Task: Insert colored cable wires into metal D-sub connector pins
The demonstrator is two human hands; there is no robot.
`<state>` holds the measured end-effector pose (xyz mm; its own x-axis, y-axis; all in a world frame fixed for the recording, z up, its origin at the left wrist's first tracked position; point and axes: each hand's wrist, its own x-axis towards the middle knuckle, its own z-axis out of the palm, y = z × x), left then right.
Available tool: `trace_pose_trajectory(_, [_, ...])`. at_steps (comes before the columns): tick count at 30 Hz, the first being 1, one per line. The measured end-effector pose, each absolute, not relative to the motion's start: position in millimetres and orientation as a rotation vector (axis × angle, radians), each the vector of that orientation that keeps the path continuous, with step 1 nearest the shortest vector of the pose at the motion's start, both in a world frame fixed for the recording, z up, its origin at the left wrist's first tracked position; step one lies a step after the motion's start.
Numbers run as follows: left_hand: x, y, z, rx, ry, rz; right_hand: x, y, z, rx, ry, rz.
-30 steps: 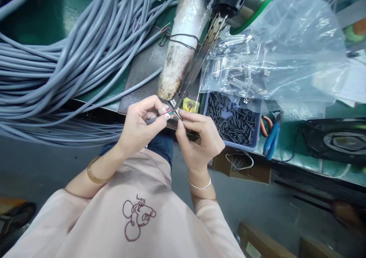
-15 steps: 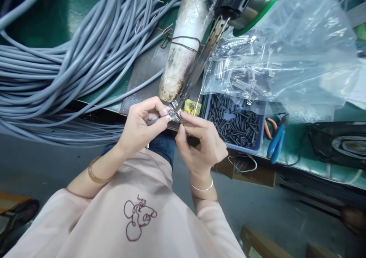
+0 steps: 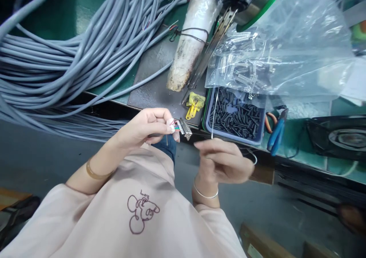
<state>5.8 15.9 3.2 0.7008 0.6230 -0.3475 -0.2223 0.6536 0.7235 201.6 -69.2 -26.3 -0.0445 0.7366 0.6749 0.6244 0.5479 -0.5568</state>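
Holding the multi-pin connector [image 3: 185,129] in the left hand [image 3: 151,125], at the near edge of the dark mat [image 3: 154,94] on the bench [image 3: 294,107]. Clamping thumb and forefinger together on the coloured wires [image 3: 176,126] behind the connector, and placing another fingertip below. Angling the left forearm upward and inward from the lower left.

Positioning the right hand [image 3: 221,160] apart from the left, beyond the bench's near edge and in front of the tray [image 3: 262,126]. Curling the right fingers inward above a nearly upright forearm; appearing blurred, and leaving any grip there impossible to tell.

Showing a thin silvery strand [image 3: 215,113] running down over the tray's left side and ending just beside the right fingertips. Showing also a yellow sponge [image 3: 196,98] near the mat's near right corner, and pliers [image 3: 276,136] just right of the tray's right edge.
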Motion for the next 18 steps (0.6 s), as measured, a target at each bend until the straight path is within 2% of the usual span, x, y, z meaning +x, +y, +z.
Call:
trace_pose_trajectory(2, [2.2, 11.9, 4.1, 0.690, 0.594, 0.494, 193.5, -65.3, -23.6, -1.029, -1.795, 0.090])
trace_pose_trajectory(9, [1.1, -3.7, -1.0, 0.810, 0.644, 0.737, 172.6, -58.7, -27.3, -1.186, -1.662, 0.112])
trace_pose_trajectory(16, [1.0, -11.5, -6.0, 1.188, 0.619, 0.976, 170.6, -53.4, -10.1, -1.239, -1.395, 0.758])
trace_pose_trajectory(18, [2.6, -14.1, -7.2, 1.381, 0.654, 0.999, 171.5, -51.7, -4.4, -1.240, -1.391, 0.821])
